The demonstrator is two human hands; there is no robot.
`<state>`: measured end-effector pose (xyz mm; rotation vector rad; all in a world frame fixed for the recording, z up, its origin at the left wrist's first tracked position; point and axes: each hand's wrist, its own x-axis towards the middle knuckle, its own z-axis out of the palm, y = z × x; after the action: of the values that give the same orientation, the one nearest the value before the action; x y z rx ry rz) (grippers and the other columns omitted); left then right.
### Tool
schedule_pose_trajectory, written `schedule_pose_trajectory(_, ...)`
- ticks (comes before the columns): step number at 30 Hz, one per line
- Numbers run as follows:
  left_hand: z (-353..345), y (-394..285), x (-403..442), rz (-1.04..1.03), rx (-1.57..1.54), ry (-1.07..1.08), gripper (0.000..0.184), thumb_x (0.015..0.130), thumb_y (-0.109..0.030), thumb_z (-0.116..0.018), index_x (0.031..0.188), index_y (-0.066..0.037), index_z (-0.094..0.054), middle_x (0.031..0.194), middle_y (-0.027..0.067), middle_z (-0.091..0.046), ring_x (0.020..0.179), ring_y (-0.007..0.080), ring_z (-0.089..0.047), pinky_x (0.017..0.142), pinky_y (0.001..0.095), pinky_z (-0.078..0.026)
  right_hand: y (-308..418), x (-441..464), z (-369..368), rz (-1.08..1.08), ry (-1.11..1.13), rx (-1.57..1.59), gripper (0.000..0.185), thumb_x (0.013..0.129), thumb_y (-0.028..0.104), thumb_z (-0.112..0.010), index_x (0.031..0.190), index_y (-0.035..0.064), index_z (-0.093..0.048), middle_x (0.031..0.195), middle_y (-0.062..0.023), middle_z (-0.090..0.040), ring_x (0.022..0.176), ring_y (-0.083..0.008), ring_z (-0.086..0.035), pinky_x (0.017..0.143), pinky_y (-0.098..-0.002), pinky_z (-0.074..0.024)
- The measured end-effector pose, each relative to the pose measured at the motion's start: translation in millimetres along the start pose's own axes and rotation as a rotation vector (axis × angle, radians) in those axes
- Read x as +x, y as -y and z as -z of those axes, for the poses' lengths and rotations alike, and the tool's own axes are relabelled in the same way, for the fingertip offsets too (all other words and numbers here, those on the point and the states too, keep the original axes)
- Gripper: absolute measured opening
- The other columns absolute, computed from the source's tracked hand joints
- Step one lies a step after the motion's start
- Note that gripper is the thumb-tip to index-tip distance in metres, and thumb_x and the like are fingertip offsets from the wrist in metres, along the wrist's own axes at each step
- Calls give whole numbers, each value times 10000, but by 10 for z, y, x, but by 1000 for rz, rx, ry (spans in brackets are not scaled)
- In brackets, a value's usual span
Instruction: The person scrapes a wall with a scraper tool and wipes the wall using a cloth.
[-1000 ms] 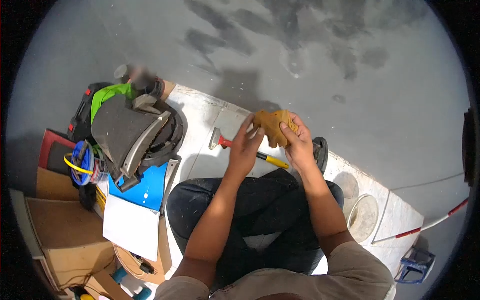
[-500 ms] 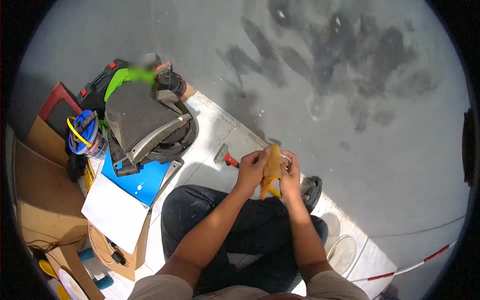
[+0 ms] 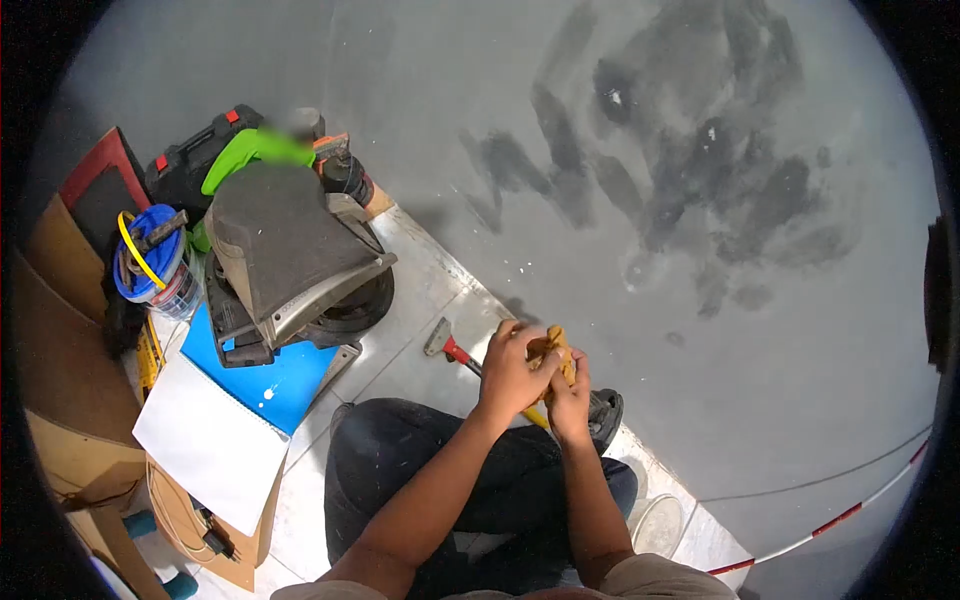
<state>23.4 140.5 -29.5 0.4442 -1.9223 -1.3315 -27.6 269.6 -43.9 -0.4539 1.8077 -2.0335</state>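
Pinching the yellow sheet (image 3: 556, 338), left hand (image 3: 512, 368) and right hand (image 3: 570, 402) had it bunched, not flat, scraper (image 3: 456, 350) lying unheld at 9 o'clock, dark patches (image 3: 668, 205) at 1.

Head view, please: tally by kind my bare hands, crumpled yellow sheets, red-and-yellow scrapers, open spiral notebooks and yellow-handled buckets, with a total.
Hands: 2, left hand and right hand
Crumpled yellow sheet: 1, held between both hands
Scraper: 1, partly hidden
Open spiral notebook: 1
Yellow-handled bucket: 1
Total: 6
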Motion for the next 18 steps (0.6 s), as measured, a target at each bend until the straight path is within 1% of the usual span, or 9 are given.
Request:
schedule_pose_trajectory(2,-1,22,38,39,-50,-60,421,827,-241,-819,1165,-18,-703,1144,212,-697,1023,347,-702,897,411,-558,4,13,82,-49,-30,-89,330,1008,48,-568,1338,36,-559,1168,-78,-676,1028,-151,-654,915,-303,-535)
schedule_pose_trajectory(5,51,82,78,210,-254,230,394,844,-215,-809,1162,-16,-692,1062,187,-723,967,328,-721,884,399,-566,129,21,145,-16,-4,-184,292,936,-30,-559,1211,-2,-651,1070,-67,-701,924,-135,-666,861,-289,-545)
schedule_pose_trajectory(9,23,-11,73,163,-280,77,279,827,-150,-817,975,5,-638,922,175,-690,848,334,-701,753,422,-568,313,147,109,57,-203,-388,252,1002,62,-606,1242,-1,-645,1056,-65,-707,912,-135,-664,853,-301,-547)
schedule_pose_trajectory(11,-37,6,42,195,-315,24,276,827,-139,-813,983,1,-634,925,170,-687,850,335,-700,751,423,-566,326,184,50,308,-299,-666,318,1047,184,-604,1308,4,-613,1133,-84,-689,972,-138,-653,861,-305,-542)
schedule_pose_trajectory(12,-54,25,60,210,-340,-33,273,828,-128,-810,991,-3,-630,928,165,-683,853,337,-698,750,424,-563,354,171,-73,307,-291,-675,318,1047,184,-604,1308,4,-613,1133,-84,-689,972,-138,-653,861,-305,-542)
schedule_pose_trajectory(14,-44,40,66,186,-309,-82,251,828,-98,-791,986,-7,-619,930,162,-674,852,344,-692,767,427,-564,395,59,-357,-22,-174,-110,398,1074,259,-562,1379,2,-566,1213,-96,-650,1037,-144,-627,875,-321,-533)
schedule_pose_trajectory(15,-65,58,60,180,-328,-84,237,824,-80,-779,987,-7,-623,937,165,-678,869,348,-693,784,425,-566,282,76,-316,5,-53,-166,445,1094,305,-519,1416,-1,-537,1285,-108,-615,1099,-155,-604,896,-347,-527)
schedule_pose_trajectory(16,-87,81,48,173,-347,-85,226,819,-61,-768,987,-8,-626,944,169,-681,887,351,-695,802,423,-568,136,154,-338,107,-72,-243,434,1094,277,-516,1419,-10,-533,1277,-102,-621,1107,-168,-610,897,-345,-527)
schedule_pose_trajectory(18,-99,111,20,229,-384,-1,275,813,-23,-735,1071,-3,-639,1011,190,-693,953,354,-698,861,421,-566,118,255,-299,37,-119,-131,415,1078,206,-549,1423,-22,-521,1282,-109,-626,1126,-174,-611,877,-325,-537)
